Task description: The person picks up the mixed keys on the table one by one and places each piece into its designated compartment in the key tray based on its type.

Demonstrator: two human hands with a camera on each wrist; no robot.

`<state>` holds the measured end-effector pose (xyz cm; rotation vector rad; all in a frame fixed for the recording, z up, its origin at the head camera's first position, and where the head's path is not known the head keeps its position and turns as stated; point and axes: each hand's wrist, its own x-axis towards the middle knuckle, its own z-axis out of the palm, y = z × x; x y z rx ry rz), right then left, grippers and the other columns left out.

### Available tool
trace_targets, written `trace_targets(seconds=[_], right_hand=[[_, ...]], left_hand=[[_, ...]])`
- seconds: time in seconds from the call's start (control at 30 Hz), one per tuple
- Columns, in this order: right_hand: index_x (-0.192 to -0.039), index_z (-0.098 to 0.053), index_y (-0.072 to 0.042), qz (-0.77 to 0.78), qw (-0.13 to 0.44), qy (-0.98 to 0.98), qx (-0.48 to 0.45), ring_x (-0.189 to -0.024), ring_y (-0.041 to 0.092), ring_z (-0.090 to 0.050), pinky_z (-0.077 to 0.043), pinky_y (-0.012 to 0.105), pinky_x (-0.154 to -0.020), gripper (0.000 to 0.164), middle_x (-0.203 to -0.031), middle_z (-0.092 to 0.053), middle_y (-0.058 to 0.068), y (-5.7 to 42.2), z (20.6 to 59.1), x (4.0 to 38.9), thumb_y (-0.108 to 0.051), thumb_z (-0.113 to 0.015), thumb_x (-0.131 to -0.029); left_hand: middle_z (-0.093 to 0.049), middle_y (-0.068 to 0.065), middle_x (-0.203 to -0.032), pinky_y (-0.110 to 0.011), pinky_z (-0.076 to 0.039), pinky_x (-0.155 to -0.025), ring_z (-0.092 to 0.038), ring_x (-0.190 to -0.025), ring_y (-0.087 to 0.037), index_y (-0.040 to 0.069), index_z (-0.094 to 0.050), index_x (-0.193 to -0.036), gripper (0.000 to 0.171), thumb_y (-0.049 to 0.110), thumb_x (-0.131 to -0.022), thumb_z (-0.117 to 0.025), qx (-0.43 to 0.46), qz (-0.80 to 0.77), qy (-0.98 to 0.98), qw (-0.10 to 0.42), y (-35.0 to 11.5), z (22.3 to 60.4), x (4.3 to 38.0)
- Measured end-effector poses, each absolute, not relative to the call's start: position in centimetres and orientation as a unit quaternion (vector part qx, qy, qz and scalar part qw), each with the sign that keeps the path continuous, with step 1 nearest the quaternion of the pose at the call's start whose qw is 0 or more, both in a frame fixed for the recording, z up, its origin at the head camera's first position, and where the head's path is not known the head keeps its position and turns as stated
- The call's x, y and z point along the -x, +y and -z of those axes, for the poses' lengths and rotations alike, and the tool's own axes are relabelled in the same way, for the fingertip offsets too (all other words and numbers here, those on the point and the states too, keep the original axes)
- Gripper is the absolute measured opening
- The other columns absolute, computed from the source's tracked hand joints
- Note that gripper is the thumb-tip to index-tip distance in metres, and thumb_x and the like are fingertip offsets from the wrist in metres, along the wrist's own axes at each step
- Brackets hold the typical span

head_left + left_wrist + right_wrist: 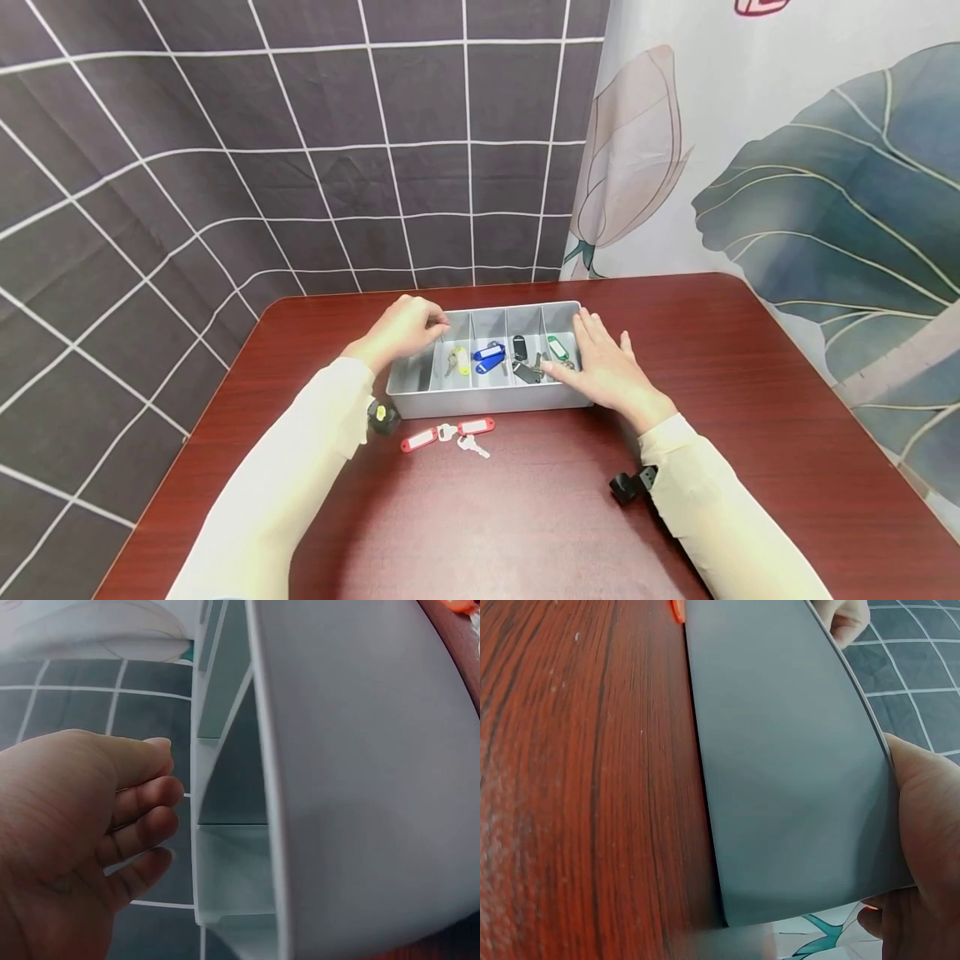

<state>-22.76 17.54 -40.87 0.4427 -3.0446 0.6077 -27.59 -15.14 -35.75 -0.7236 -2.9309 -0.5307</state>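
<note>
A grey divided tray (491, 404) stands on the table. My left hand (405, 327) hovers over its left end with loosely bent fingers, and nothing shows between them in the left wrist view. Against the tray's right end rests my right hand (611, 371), its fingers straight along the side and the thumb over the rim. Inside the compartments lie a key with a yellow tag (462, 361), blue key tags (491, 364), black key tags (527, 372) and a green key tag (557, 347). In front of the tray are two keys (473, 447) with red tags (418, 440).
The reddish-brown wooden table (555, 500) reaches back to a dark curtain (427, 183) with white grid lines. A flower-printed curtain (637, 167) hangs at the right. Small black devices (626, 486) are worn at both wrists.
</note>
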Motion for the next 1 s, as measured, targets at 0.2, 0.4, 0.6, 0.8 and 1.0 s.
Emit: trace_targets(seconds=[0.2, 0.4, 0.6, 0.8, 1.0], right_hand=[[-0.154, -0.014, -0.003, -0.197, -0.002, -0.97, -0.144, -0.147, 0.03, -0.005, -0.001, 0.068, -0.108, 0.111, -0.161, -0.007, 0.011, 17.5, 40.9, 22.7, -0.08, -0.045, -0.08], [-0.153, -0.015, -0.003, -0.197, 0.002, -0.97, -0.142, -0.146, 0.032, -0.007, -0.001, 0.068, -0.108, 0.113, -0.161, -0.008, 0.011, 17.6, 41.0, 22.9, -0.082, -0.042, -0.078], [-0.154, -0.014, -0.005, -0.196, -0.002, -0.97, -0.14, -0.147, 0.028, -0.005, -0.003, 0.067, -0.109, 0.113, -0.161, -0.006, 0.009, 17.6, 41.1, 23.0, -0.083, -0.042, -0.077], [-0.154, -0.015, -0.004, -0.198, 0.0, -0.97, -0.141, -0.147, 0.028, -0.005, -0.004, 0.067, -0.109, 0.113, -0.161, -0.007, 0.01, 17.5, 41.0, 22.9, -0.083, -0.042, -0.077], [-0.154, -0.015, -0.004, -0.204, 0.001, -0.968, -0.145, -0.147, 0.029, -0.005, -0.003, 0.067, -0.109, 0.111, -0.161, -0.007, 0.01, 17.6, 40.9, 22.8, -0.08, -0.044, -0.079]], left_hand=[[-0.071, 0.004, -0.081, -0.029, -0.052, -0.071, -0.062, -0.072, -0.008, 0.012, -0.076, -0.091, 0.009, 0.018, -0.087, -0.07, 0.247, 0.205, -0.944, 0.073, -15.7, 35.2, 25.7], [-0.07, 0.005, -0.079, -0.027, -0.051, -0.065, -0.061, -0.069, -0.007, 0.011, -0.076, -0.089, 0.007, 0.013, -0.085, -0.072, 0.271, 0.263, -0.92, 0.104, -16.3, 34.9, 22.7], [-0.069, 0.008, -0.079, -0.025, -0.05, -0.061, -0.059, -0.068, -0.005, 0.012, -0.077, -0.092, 0.009, 0.014, -0.083, -0.074, 0.272, 0.3, -0.906, 0.123, -16.9, 35.2, 20.0], [-0.069, 0.008, -0.083, -0.027, -0.05, -0.063, -0.059, -0.072, -0.004, 0.013, -0.076, -0.093, 0.01, 0.017, -0.084, -0.074, 0.275, 0.308, -0.898, 0.152, -17.6, 36.0, 17.7], [-0.066, 0.012, -0.079, -0.025, -0.049, -0.059, -0.057, -0.068, -0.002, 0.014, -0.076, -0.091, 0.009, 0.017, -0.082, -0.076, 0.272, 0.327, -0.891, 0.157, -18.2, 37.6, 15.7]])
